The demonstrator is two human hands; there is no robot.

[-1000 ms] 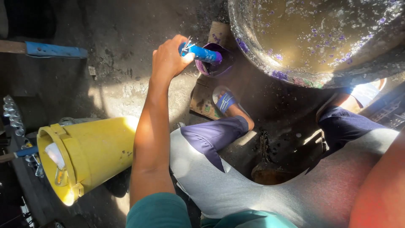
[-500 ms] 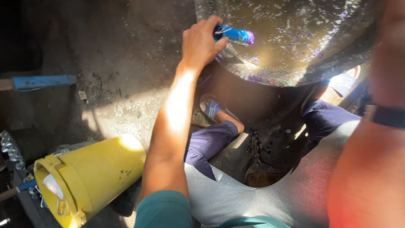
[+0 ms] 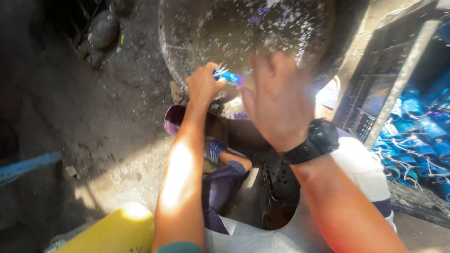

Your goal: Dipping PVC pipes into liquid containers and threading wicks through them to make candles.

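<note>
A person looks down at a big round metal pan (image 3: 187, 65) filled with murky liquid flecked with white and purple bits. The left hand (image 3: 202, 84) is closed around a small blue tube (image 3: 229, 78), holding it over the pan's near rim with its tip pointing toward the liquid. The right hand (image 3: 276, 98), wearing a black wristwatch (image 3: 315, 140), hovers just beside the tube over the same rim, fingers spread and holding nothing. A purple bowl (image 3: 172, 121) sits below the pan on the dirty floor (image 3: 103, 136). To do this well, it seems wise to keep the tube steady above the liquid, clear of the rim.
</note>
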